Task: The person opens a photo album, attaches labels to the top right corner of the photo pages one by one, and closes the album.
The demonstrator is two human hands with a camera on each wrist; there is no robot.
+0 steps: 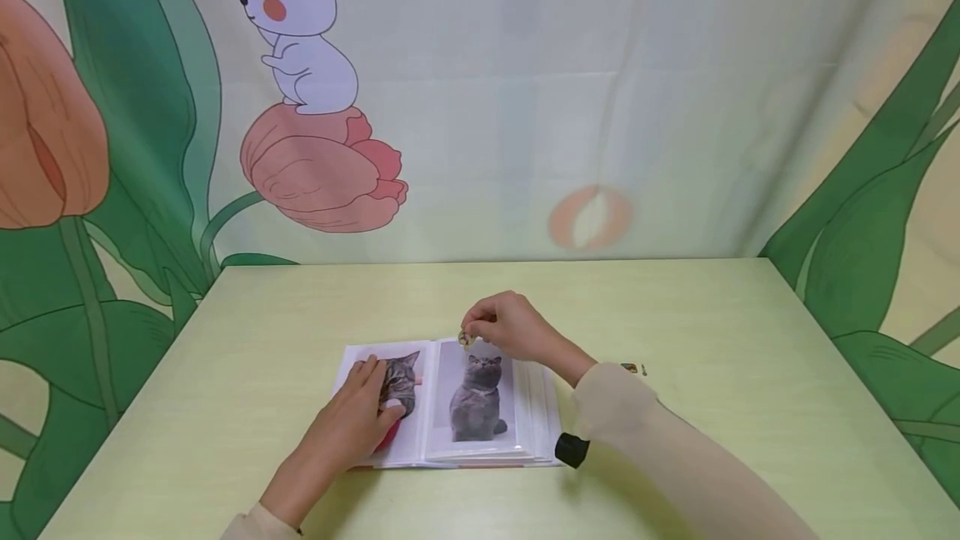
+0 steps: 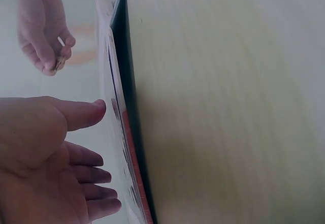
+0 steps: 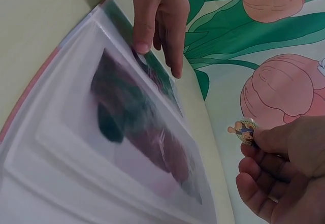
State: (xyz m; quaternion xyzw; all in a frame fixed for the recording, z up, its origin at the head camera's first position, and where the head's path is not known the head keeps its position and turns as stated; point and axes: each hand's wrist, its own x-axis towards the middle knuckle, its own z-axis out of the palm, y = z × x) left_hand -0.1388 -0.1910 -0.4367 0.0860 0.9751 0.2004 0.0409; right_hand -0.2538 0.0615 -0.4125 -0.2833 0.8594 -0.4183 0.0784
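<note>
- Head view: the right hand (image 1: 510, 327) pinches a small printed piece (image 1: 466, 339) near the top of the grey cat photo (image 1: 476, 402); the left hand (image 1: 352, 415) rests on the open album's (image 1: 552, 423) left page (image 1: 412, 444).
- Left wrist view: left fingers (image 2: 94, 175) extended, thumb (image 2: 84, 114) apart.
- Right wrist view: thumb and fingers pinch the piece beyond the album.

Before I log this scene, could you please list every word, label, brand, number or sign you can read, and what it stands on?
No text is readable in any view.
Small printed piece in the right hand: too small to tell whether it has lettering.
Tiny pieces on the table: too small to read.
Open album: cat photos, no legible words.
Backdrop: drawings, no visible lettering.
</note>
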